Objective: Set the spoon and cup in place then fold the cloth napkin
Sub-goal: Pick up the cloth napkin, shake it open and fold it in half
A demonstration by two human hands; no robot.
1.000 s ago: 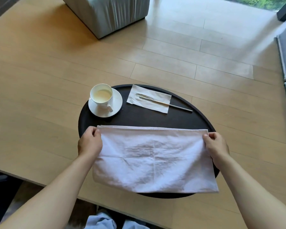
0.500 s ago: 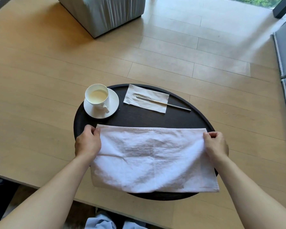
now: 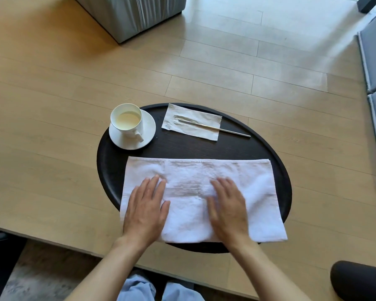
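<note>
While flat, both hands (image 3: 187, 211) press napkin (image 3: 256, 187).

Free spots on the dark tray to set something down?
Bare tray strip between saucer / paper napkin and cloth napkin; right edge past the utensil. Near half crowded: cloth, left hand, right hand.

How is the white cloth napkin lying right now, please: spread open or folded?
Folded once. The cloth napkin forms a long rectangle with doubled layers along its far edge, and both hands press flat on it.
</note>
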